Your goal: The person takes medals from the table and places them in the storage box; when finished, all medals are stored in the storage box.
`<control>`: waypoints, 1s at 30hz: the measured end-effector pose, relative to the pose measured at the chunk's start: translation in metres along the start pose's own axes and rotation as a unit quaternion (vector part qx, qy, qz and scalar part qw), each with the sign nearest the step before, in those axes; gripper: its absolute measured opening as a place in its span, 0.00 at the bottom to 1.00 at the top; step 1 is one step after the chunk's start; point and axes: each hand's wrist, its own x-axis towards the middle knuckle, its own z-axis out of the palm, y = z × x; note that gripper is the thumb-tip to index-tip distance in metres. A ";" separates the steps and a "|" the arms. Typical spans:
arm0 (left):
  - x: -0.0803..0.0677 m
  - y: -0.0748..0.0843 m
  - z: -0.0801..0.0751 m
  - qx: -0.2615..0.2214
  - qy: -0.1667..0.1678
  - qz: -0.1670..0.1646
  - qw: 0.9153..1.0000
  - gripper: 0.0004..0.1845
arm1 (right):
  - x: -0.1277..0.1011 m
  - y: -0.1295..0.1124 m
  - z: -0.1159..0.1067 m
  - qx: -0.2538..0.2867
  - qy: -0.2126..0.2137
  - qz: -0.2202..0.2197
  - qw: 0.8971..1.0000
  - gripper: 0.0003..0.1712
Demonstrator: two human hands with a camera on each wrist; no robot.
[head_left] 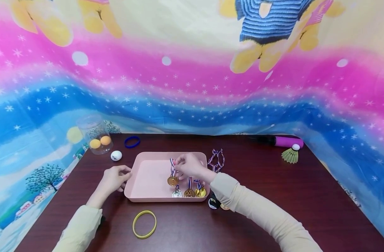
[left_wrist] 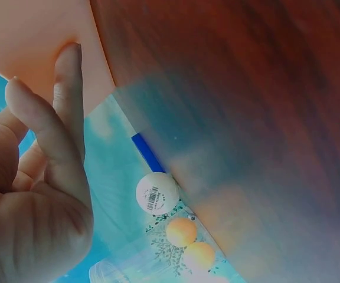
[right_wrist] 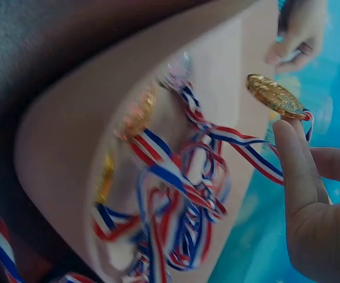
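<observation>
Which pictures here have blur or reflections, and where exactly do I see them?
Head view: mostly clear, evenly lit; left wrist view: the glossy tabletop mirrors blurred blue and pale orange patches; right wrist view: darker at the left side, the medals inside the pink tray look soft, the raised medal somewhat clearer.

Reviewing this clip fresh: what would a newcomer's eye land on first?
Probably the gold-coloured medal that the right hand holds up over the pink tray. The vivid backdrop behind competes for attention, while the yellow ring stands out on the tray's near side.
</observation>
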 end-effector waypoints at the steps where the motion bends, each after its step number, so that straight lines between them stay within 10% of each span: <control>1: 0.000 0.000 0.000 0.001 0.000 0.000 1.000 0.13 | 0.000 0.002 0.002 -0.002 -0.001 0.000 1.000 0.03; 30: -0.002 0.001 0.001 0.001 0.000 -0.009 1.000 0.13 | -0.011 0.028 0.033 0.011 -0.021 0.005 1.000 0.04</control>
